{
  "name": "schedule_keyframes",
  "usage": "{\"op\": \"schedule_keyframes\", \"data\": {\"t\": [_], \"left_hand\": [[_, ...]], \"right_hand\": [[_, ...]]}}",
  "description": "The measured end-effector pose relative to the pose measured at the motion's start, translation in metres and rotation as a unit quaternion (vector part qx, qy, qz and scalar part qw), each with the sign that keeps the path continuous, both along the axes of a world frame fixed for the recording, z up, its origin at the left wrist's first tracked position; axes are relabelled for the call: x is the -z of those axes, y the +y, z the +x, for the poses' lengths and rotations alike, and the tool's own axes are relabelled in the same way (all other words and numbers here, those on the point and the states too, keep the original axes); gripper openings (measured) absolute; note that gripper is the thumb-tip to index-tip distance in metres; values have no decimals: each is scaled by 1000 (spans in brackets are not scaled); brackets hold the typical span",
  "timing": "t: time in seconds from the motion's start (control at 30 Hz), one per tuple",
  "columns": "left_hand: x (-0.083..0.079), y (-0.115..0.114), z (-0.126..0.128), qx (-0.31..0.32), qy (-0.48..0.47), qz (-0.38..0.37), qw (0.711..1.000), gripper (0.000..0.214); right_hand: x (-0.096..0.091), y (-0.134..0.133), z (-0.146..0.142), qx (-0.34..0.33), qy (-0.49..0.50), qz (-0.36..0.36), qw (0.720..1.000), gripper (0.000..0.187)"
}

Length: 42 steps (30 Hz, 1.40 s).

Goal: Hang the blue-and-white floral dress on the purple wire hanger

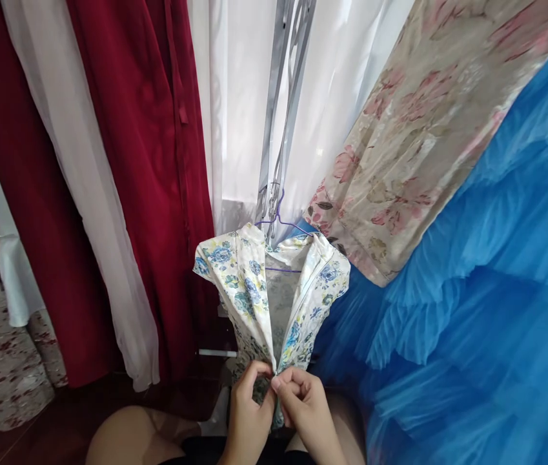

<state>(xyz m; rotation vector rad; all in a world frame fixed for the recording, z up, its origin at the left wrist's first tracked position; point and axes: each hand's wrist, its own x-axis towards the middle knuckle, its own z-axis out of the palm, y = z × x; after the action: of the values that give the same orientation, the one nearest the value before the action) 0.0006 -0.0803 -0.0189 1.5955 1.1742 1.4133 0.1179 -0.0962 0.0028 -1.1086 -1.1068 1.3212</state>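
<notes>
A small white dress with blue and yellow flowers (239, 274) hangs on a purple wire hanger (281, 223) from a metal rack (283, 97). Its front lies open in a V. My left hand (248, 403) pinches the left edge of the opening where the two edges meet. My right hand (305, 400) pinches the right edge beside it. Both hands touch each other, fingers curled on the fabric at the base of the opening.
Dark red garments (142, 161) and a white sheer one (80, 168) hang at the left. A beige floral fabric (428, 116) and a blue ruffled tulle skirt (487, 290) fill the right. White curtain (239, 97) hangs behind. My knees (123, 439) show below.
</notes>
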Motion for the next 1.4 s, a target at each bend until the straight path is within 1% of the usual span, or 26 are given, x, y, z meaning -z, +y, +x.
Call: {"op": "schedule_keyframes", "data": {"t": [0.07, 0.13, 0.2, 0.37, 0.43, 0.5, 0.53, 0.57, 0.6, 0.63, 0.67, 0.7, 0.77, 0.83, 0.87, 0.9, 0.93, 1.0, 1.1, 1.13, 1.2, 1.27, 1.3, 1.33, 1.37, 1.4], "left_hand": [[5, 5, -1, 33, -27, -10, 999, 17], [12, 10, -1, 58, -28, -17, 998, 17], [23, 15, 1, 60, -4, -19, 998, 17], [57, 21, 11, 46, 25, -3, 999, 16], [66, 22, 12, 44, 25, -2, 999, 14], [65, 25, 10, 47, 28, -3, 998, 12], [60, 27, 7, 56, 33, -2, 998, 11], [50, 31, 2, 71, 38, 0, 997, 10], [36, 35, -4, 88, 43, 4, 995, 8], [18, 41, -11, 104, 47, 13, 993, 6], [-5, 49, -17, 111, 46, 24, 992, 6], [-31, 59, -24, 101, 45, 52, 992, 11], [-88, 83, -33, 68, 48, 124, 989, 23], [-141, 111, -34, 46, 66, 202, 976, 36], [-162, 124, -32, 42, 88, 229, 968, 38], [-179, 136, -28, 41, 116, 250, 960, 35], [-191, 146, -24, 38, 140, 274, 951, 25], [-204, 158, -13, 31, 176, 309, 934, 14], [-211, 164, -7, -5, 167, 344, 924, 14], [-213, 166, -10, -22, 150, 349, 925, 16], [-217, 178, -25, -67, 91, 340, 933, 20], [-217, 202, -51, -119, -8, 297, 947, 20], [-214, 217, -65, -141, -69, 261, 952, 17], [-208, 231, -79, -156, -145, 208, 955, 13], [-199, 243, -92, -157, -235, 134, 950, 10], [-187, 252, -102, -158, -306, 68, 936, 13]], "right_hand": [[-12, 11, 2, -11, 47, -21, 999, 45], [-33, 31, 6, -9, 70, -22, 997, 44], [-62, 59, 10, 16, 56, 11, 998, 43], [-146, 142, 12, 89, 30, 127, 988, 34], [-170, 165, 7, 99, 43, 140, 984, 29], [-183, 174, 2, 94, 52, 144, 984, 26], [-185, 175, -1, 89, 55, 147, 984, 26], [-184, 173, -3, 87, 60, 153, 983, 25], [-183, 170, -4, 87, 66, 159, 981, 24], [-180, 166, -4, 91, 74, 164, 979, 23], [-177, 161, -3, 94, 80, 168, 978, 22], [-175, 157, -2, 96, 83, 169, 977, 21], [-175, 149, 2, 93, 78, 171, 978, 19], [-177, 144, 7, 81, 62, 183, 978, 19], [-179, 144, 9, 74, 53, 192, 977, 19], [-180, 144, 11, 69, 44, 203, 976, 19], [-179, 147, 13, 65, 34, 215, 974, 20], [-173, 155, 15, 72, 2, 233, 970, 22], [-151, 173, 16, 113, -73, 233, 963, 27], [-142, 177, 15, 122, -94, 229, 961, 28], [-125, 179, 12, 126, -114, 220, 961, 27], [-111, 174, 9, 120, -119, 213, 962, 27], [-106, 170, 8, 116, -122, 208, 964, 27], [-103, 165, 7, 110, -123, 203, 965, 27], [-101, 161, 5, 102, -122, 198, 967, 27], [-99, 157, 2, 92, -120, 192, 970, 27]]}}
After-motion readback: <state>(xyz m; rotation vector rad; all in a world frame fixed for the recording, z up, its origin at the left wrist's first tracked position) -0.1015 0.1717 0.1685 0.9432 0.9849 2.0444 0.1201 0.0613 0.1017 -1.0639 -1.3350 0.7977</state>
